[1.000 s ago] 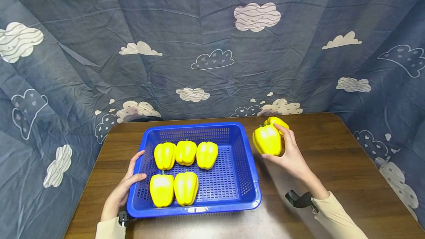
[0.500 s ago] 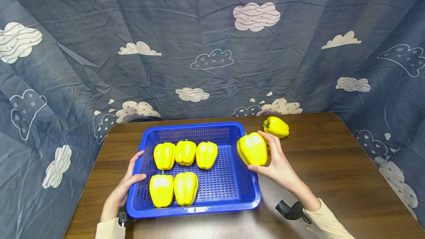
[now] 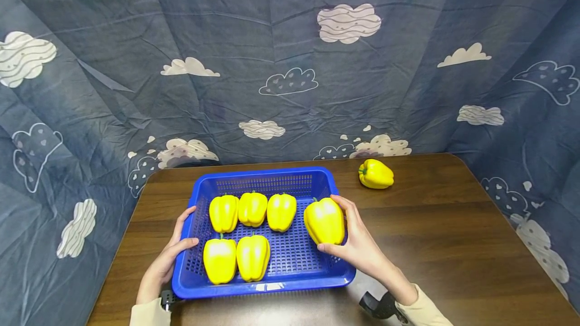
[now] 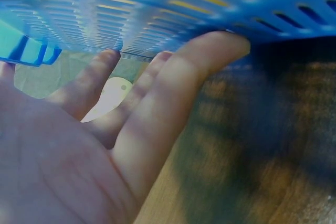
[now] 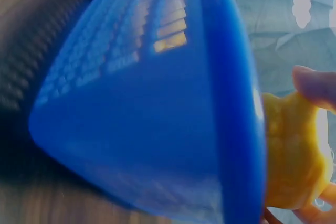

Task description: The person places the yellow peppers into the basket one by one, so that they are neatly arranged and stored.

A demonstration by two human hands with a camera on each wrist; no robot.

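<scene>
My right hand (image 3: 362,245) holds a yellow bell pepper (image 3: 324,221) between thumb and fingers, over the right part of a blue plastic basket (image 3: 265,288). In the right wrist view, that bell pepper (image 5: 289,150) shows beyond the basket's rim (image 5: 236,108), partly hidden by it. My left hand (image 3: 163,260) grips the basket's left rim. Its fingers (image 4: 157,108) lie against the slotted outer wall in the left wrist view. Inside the basket, three yellow peppers (image 3: 252,209) form a back row, and two more (image 3: 220,260) sit in front on the left.
Another yellow bell pepper (image 3: 376,174) lies on its side on the brown wooden table (image 3: 435,225), behind and right of the basket. A dark blue curtain (image 3: 290,114) with cloud prints hangs along the table's back edge and sides.
My right hand has carried the bell pepper leftward and toward me, from beside the pepper on the table to over the basket. The left hand and basket stay in place.
</scene>
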